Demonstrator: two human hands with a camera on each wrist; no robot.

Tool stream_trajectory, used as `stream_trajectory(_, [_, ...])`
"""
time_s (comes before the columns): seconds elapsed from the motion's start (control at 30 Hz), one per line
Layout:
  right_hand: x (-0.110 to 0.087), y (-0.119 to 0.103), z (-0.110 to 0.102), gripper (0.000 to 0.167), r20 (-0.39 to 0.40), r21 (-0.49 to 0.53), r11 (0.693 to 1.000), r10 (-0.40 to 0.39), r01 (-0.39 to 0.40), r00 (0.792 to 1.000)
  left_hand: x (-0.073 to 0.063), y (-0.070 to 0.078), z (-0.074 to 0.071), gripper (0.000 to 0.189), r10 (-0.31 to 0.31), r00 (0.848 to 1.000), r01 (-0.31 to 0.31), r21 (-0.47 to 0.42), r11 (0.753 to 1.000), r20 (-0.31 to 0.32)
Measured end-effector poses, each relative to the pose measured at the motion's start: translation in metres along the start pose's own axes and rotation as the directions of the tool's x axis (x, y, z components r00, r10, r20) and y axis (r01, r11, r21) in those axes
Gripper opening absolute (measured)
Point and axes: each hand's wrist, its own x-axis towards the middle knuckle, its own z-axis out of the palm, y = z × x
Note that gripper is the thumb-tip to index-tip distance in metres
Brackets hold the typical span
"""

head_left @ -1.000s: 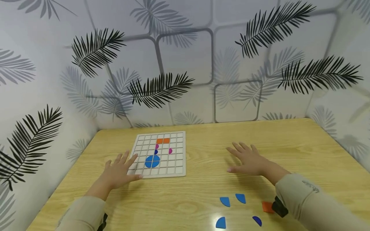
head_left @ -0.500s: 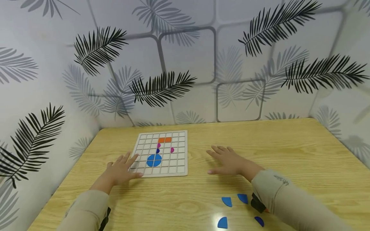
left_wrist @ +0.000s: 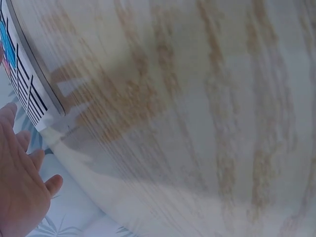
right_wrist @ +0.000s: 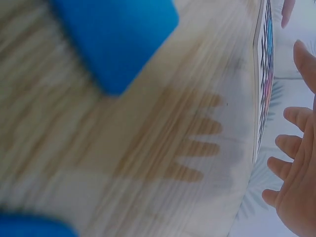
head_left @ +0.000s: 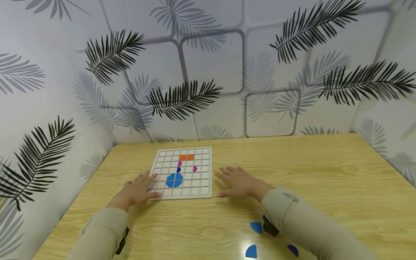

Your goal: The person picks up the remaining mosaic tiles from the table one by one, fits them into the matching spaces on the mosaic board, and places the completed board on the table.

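A white gridded board (head_left: 201, 184) lies flat on the table at centre left in the head view. On it are two orange squares (head_left: 186, 157), two magenta half-discs (head_left: 195, 168), a dark blue half-disc (head_left: 178, 169) and a blue disc made of quarter pieces (head_left: 174, 180). My left hand (head_left: 138, 191) is at the board's left edge, fingers spread; whether it touches the board I cannot tell. Just off the right edge, my right hand (head_left: 237, 183) hovers with extended fingers, holding nothing. Its shadow falls on the wood in the right wrist view.
Loose on the near right of the table lie a blue quarter piece (head_left: 256, 227), another blue quarter (head_left: 251, 251) and a dark blue half-disc (head_left: 293, 250). The right sleeve (head_left: 312, 224) covers part of that area. A leaf-patterned wall (head_left: 227, 119) stands behind the table.
My right hand has moved left across the table, coming near the board's right edge. Its sleeve now hides the orange piece and one blue quarter. The left hand has stayed about where it was.
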Motion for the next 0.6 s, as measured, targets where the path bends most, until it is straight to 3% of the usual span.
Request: stream_trajectory(0.6, [0.034,-0.027,0.010,0.054,0.117,-0.113,0.992,-0.033,0.047,0.993,0.016,0.000,0.006,0.083,0.005,0.997,-0.002,-0.034,0.999,0.073])
